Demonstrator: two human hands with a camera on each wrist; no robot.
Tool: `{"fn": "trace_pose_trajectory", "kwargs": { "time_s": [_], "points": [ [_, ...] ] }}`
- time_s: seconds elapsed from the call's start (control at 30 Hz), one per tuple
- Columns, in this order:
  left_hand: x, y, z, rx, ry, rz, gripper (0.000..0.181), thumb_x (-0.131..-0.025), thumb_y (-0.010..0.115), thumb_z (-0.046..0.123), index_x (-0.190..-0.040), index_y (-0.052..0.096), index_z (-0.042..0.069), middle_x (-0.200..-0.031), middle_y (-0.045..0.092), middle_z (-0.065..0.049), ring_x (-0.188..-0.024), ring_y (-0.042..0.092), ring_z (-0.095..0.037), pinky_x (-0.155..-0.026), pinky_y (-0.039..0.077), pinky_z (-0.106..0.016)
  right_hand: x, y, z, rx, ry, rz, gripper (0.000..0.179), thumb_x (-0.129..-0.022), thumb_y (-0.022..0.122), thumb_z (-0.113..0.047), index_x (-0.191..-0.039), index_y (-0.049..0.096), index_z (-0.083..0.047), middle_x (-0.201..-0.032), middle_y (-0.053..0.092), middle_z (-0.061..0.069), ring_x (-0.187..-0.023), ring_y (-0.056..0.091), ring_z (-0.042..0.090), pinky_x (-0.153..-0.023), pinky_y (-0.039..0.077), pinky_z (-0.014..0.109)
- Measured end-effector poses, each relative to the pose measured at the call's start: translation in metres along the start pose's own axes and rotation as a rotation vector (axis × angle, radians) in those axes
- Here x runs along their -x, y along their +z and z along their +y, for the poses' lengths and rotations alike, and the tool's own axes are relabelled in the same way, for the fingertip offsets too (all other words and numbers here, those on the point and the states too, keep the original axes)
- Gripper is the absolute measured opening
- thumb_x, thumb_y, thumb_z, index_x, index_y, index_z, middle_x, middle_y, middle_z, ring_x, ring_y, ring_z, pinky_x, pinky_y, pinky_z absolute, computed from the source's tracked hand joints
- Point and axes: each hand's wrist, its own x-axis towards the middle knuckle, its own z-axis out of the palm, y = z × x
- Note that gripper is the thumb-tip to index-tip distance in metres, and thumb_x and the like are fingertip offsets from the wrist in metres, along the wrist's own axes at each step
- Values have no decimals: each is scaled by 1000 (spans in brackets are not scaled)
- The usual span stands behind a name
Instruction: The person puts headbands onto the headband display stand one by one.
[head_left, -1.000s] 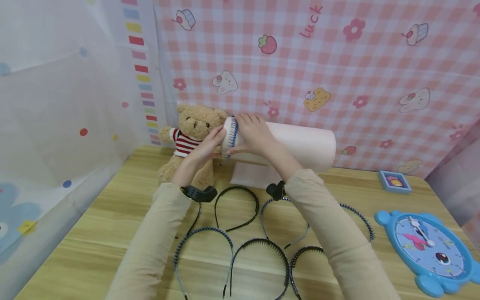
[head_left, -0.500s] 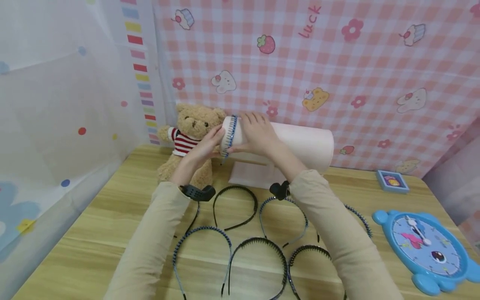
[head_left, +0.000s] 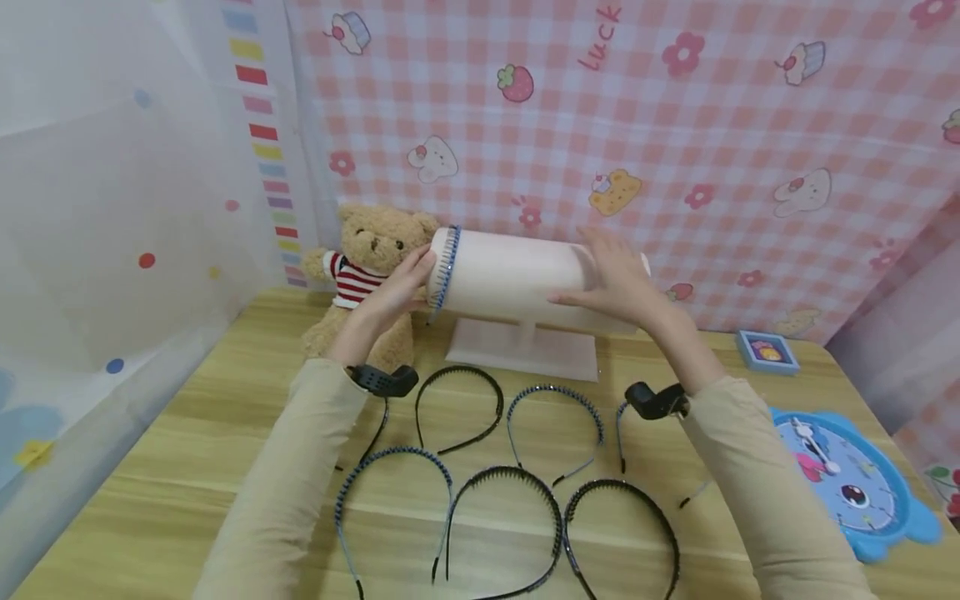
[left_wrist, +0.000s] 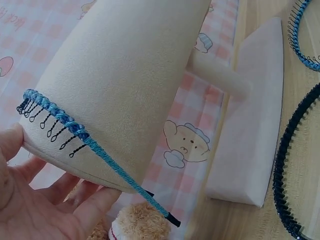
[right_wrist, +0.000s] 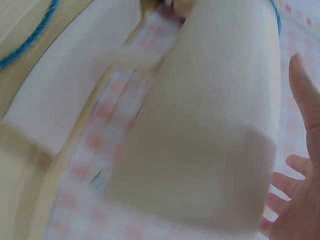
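Note:
A blue headband (left_wrist: 60, 117) with dark looped teeth sits around the left end of a pale padded cylinder (head_left: 502, 271), a headband stand on a flat base (head_left: 487, 350). One tip of the headband hangs below the cylinder. My left hand (head_left: 397, 287) rests its thumb and extended fingers against the cylinder's left end, beside the headband. My right hand (head_left: 622, 283), thumb and fingers spread, is at the cylinder's right part and holds nothing. In the right wrist view its fingers (right_wrist: 287, 185) are beside the cylinder's side.
Several black and blue headbands lie on the wooden table (head_left: 187, 433), including a black headband (head_left: 498, 379) before the base. A teddy bear (head_left: 360, 283) sits behind my left hand. A blue clock (head_left: 855, 475) and small blue frame (head_left: 767, 352) lie right. A checked cloth (head_left: 562, 125) hangs behind.
My right hand has let go near the headband and moved right along the cylinder. My left hand stays at the left end. The view has shifted slightly right.

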Motion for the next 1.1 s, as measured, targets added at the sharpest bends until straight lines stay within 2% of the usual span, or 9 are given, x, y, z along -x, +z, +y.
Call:
{"fn": "trace_pose_trajectory", "kwargs": {
  "time_s": [0.17, 0.27, 0.4, 0.53, 0.63, 0.73, 0.87, 0.97, 1.1],
  "points": [
    [0, 1, 2, -2, -5, 8, 61, -98, 24, 44, -148, 1, 17, -153, 11, -10, -140, 14, -30, -109, 26, -54, 32, -4, 44, -120, 50, 64, 97, -72, 77, -36, -143, 22, 1, -140, 33, 26, -128, 32, 42, -104, 28, 59],
    [-1, 1, 2, -7, -5, 10, 61, -99, 23, 44, -148, 1, 16, -153, 10, -11, -140, 13, -30, -109, 26, -53, 53, -1, 68, -155, 74, 35, 100, -73, 77, -34, -144, 16, 4, -141, 29, 30, -128, 30, 45, -103, 28, 61],
    [-1, 2, 2, -8, -8, 10, 61, -99, 23, 44, -148, 1, 17, -153, 11, -11, -140, 14, -30, -110, 26, -53, 82, 7, 97, -176, 137, -144, 99, -78, 72, -37, -143, 12, 9, -143, 19, 35, -129, 21, 52, -102, 24, 65],
    [-1, 3, 2, -3, -10, 13, 61, -99, 23, 44, -149, 1, 17, -153, 11, -11, -140, 14, -30, -110, 26, -53, 108, 19, 123, -143, 189, -346, 81, -83, 67, -36, -136, 28, 12, -136, 31, 38, -122, 31, 55, -96, 34, 63],
    [-1, 2, 1, 1, -10, 13, 61, -98, 23, 44, -148, 1, 17, -153, 11, -11, -140, 14, -30, -110, 25, -53, 122, 27, 138, -124, 220, -443, 69, -82, 68, -33, -126, 41, 13, -122, 46, 37, -110, 46, 51, -88, 44, 56],
    [-1, 1, 0, -1, -11, 12, 61, -98, 24, 45, -148, 2, 18, -153, 11, -10, -140, 13, -30, -110, 25, -53, 131, 31, 148, -141, 237, -493, 58, -78, 72, -29, -113, 51, 11, -108, 56, 29, -100, 54, 41, -82, 49, 48],
    [0, 1, 1, -3, -11, 9, 61, -98, 24, 45, -149, 1, 18, -152, 11, -11, -140, 13, -30, -110, 25, -53, 136, 35, 155, -163, 215, -496, 36, -77, 72, -16, -98, 56, 8, -95, 61, 21, -89, 58, 30, -74, 51, 40],
    [1, 2, 1, -1, -13, 15, 61, -98, 24, 45, -148, 2, 18, -152, 12, -10, -140, 14, -29, -109, 26, -53, 134, 37, 157, -177, 208, -501, 23, -78, 66, -6, -95, 57, 7, -91, 61, 20, -84, 58, 24, -69, 51, 33],
    [1, 3, 1, -15, -13, 18, 61, -98, 25, 46, -148, 3, 19, -152, 13, -10, -140, 15, -30, -109, 26, -54, 133, 37, 157, -207, 248, -537, 19, -81, 59, -2, -97, 55, 9, -92, 60, 21, -77, 56, 18, -61, 50, 28]
  ]
}}
